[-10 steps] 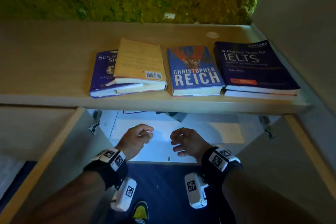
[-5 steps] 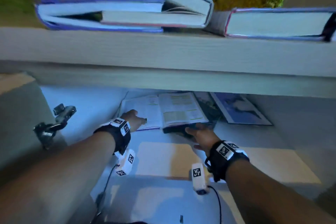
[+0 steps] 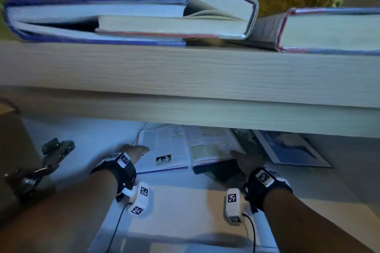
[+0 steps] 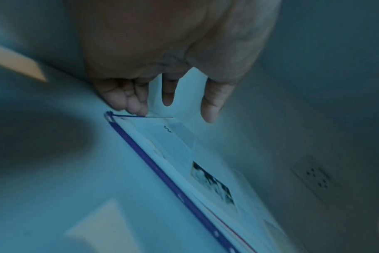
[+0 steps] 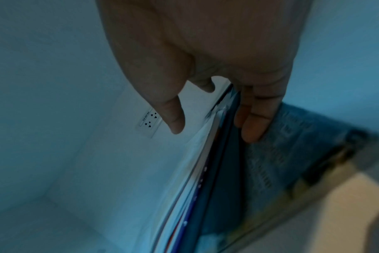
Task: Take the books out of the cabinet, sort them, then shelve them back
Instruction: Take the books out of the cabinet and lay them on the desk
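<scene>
Head view: you are low, looking under the cabinet top (image 3: 185, 72). On it lie stacked books (image 3: 131, 18), seen edge-on and blurred, titles unreadable; the rightmost is cut off at the frame edge. Inside the cabinet, the open book (image 3: 185, 148) lies flat on the floor, its far edge hidden behind the top. Your left hand (image 3: 134, 151) sits at its left page edge, your right hand (image 3: 245, 159) at its right page edge over a dark book (image 3: 222, 172) beneath. A flat blue-covered book (image 3: 287, 150) lies just beside, to the right. Fingers of both hands are mostly hidden here.

Left wrist view: left hand (image 4: 162, 71), fingers loosely bent and spread, fingertips (image 4: 138, 107) at the corner of the open book (image 4: 184, 162); contact unclear, nothing clamped.

Right wrist view: blurred. Right hand (image 5: 216, 68), fingers (image 5: 253, 123) slipped beneath the open book (image 5: 195, 171), thumb above it, apart. A wall socket (image 5: 148, 124) shows behind.
</scene>
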